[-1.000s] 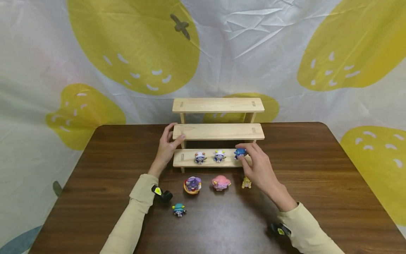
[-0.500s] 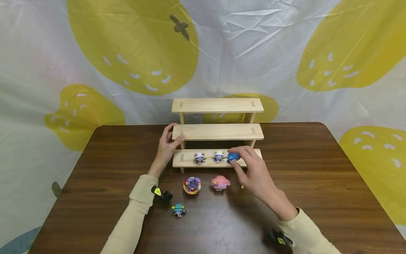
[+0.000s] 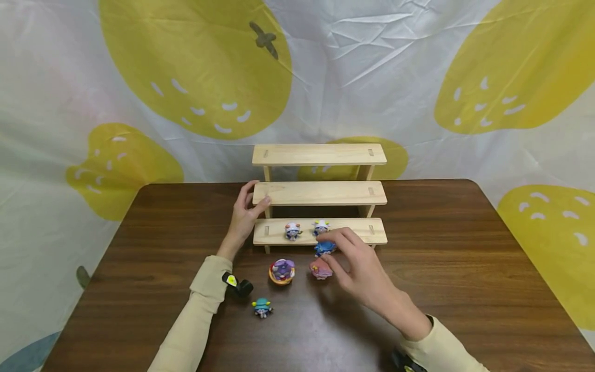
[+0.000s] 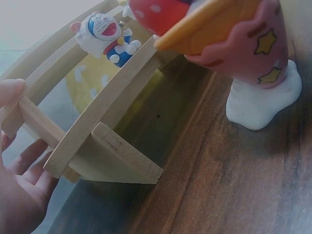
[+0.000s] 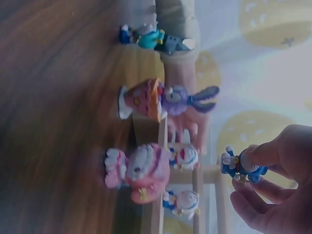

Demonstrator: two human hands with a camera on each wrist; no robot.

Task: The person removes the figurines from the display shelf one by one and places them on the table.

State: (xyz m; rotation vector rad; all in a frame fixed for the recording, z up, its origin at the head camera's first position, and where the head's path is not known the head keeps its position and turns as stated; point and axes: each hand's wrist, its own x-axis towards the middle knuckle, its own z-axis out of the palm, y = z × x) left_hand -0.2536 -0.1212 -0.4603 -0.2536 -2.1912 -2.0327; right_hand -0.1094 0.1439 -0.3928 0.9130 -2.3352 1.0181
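My left hand (image 3: 241, 217) grips the left end of the middle step of a three-tier wooden display stand (image 3: 321, 192). Between thumb and fingers, my right hand (image 3: 367, 276) pinches a small blue figurine (image 3: 325, 248), held up in front of the lowest step. In the right wrist view this figurine (image 5: 241, 165) is clear of the table. On the lowest step sit two white-capped figurines, an orange-eared one (image 3: 293, 231) and a yellow-horned one (image 3: 321, 227). Just below the held figurine in the head view, a pink-hooded figurine (image 3: 319, 269) stands on the table, partly covered by my right fingers.
A purple long-eared figurine in a cup (image 3: 281, 272) stands in front of the stand. Nearer to me is a teal-capped figurine (image 3: 262, 308). Behind the brown wooden table (image 3: 465, 248) hangs a fruit-printed cloth (image 3: 372, 77).
My right hand has lifted the blue figurine off the right part of the lowest step and brought it left and toward me. My left hand stays on the stand. The small yellow figurine is now hidden.
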